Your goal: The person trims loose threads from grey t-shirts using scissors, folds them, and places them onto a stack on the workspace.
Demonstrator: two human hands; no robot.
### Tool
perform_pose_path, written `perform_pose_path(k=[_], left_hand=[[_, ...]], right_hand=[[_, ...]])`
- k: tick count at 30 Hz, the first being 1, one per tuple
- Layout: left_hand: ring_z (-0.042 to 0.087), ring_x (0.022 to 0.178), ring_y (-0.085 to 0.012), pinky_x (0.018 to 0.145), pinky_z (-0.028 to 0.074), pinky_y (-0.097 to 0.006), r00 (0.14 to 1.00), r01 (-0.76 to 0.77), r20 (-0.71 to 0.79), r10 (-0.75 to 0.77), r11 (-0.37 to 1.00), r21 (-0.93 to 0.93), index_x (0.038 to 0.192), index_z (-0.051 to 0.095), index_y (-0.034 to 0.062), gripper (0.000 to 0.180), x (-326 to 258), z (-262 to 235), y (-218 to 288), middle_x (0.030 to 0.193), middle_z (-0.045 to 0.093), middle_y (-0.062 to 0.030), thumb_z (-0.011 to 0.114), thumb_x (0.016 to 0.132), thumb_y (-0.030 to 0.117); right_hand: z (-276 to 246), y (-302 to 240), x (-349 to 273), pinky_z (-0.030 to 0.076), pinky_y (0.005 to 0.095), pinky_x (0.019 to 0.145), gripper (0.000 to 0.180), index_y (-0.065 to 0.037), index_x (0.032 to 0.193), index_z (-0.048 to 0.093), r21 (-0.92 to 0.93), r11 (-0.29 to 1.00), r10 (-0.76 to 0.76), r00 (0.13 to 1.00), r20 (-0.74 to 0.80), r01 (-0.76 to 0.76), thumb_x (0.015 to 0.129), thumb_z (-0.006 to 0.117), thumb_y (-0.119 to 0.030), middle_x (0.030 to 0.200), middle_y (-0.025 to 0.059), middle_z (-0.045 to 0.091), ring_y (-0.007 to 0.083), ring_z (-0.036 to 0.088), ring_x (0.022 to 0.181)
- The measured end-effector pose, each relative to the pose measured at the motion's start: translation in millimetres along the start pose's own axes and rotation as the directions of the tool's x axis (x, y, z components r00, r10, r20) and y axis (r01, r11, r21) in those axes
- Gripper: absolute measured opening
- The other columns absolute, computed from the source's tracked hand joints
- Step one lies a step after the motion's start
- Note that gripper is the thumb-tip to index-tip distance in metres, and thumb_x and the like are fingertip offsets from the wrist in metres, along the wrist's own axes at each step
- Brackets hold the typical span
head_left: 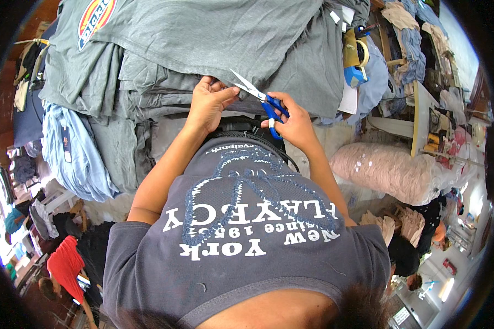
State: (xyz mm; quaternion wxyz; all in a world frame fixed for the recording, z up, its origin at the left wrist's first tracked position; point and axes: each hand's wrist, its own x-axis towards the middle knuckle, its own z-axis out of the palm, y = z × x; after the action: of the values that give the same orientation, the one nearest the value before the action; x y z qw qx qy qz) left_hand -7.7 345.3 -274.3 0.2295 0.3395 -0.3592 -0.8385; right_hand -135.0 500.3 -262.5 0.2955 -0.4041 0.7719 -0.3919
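Observation:
A grey T-shirt [203, 41] with a coloured printed emblem lies spread on top of a pile of grey garments [148, 82] in front of me. At its near hem is my left hand [207, 107], thumb and fingers pinched together; whether they grip the hem edge or a thread is too small to tell. My right hand [295, 123] holds a pair of scissors [253, 89], fingers in the blue handles. The blades are parted and point up and left, over the hem and just beside my left fingertips.
Light blue garments [74, 156] hang at the left of the pile. A blue tape dispenser [355, 75] stands at its right edge. Further right lies a plastic-wrapped pinkish bundle [387, 167]. A person in red [66, 266] is at lower left, another in black [403, 255] at lower right.

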Motion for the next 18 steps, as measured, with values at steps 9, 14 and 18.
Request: perform_pose_path(k=[9,14,18], left_hand=[[0.056,0.082,-0.0156,0.073,0.047,-0.030,0.998,-0.006,-0.062,0.001,0.997,-0.076,0.101,0.044,0.0007,0.035,3,-3,4,0.091,0.056,-0.0071,0.061,0.072,-0.004],[0.055,0.080,-0.0147,0.072,0.046,-0.030,0.997,-0.048,-0.059,0.046,0.998,-0.041,0.098,0.044,0.0009,0.031,5,-10,0,0.087,0.055,-0.0060,0.061,0.072,-0.003],[0.055,0.080,-0.0148,0.071,0.046,-0.030,0.997,-0.067,-0.042,0.066,0.998,-0.020,0.098,0.044,0.0010,0.032,5,-10,0,0.086,0.055,-0.0059,0.061,0.072,-0.004]], right_hand=[[-5,13,-3,0.044,0.0277,0.058,0.049,-0.010,0.103,0.052,0.224,0.962,0.134,0.984,0.118,-0.157,0.059,0.074,-0.014,0.066,0.0068,0.052,0.0148,0.055,0.062],[-4,-5,0,0.043,0.0293,0.060,0.052,-0.010,0.105,0.051,0.054,0.996,0.062,0.997,0.055,-0.065,0.060,0.074,-0.020,0.070,0.0075,0.054,0.0180,0.055,0.066],[4,-7,12,0.041,0.0258,0.058,0.057,-0.012,0.105,0.051,-0.024,0.999,0.030,0.999,0.023,-0.030,0.055,0.078,-0.020,0.067,0.0022,0.046,0.0119,0.047,0.063]])
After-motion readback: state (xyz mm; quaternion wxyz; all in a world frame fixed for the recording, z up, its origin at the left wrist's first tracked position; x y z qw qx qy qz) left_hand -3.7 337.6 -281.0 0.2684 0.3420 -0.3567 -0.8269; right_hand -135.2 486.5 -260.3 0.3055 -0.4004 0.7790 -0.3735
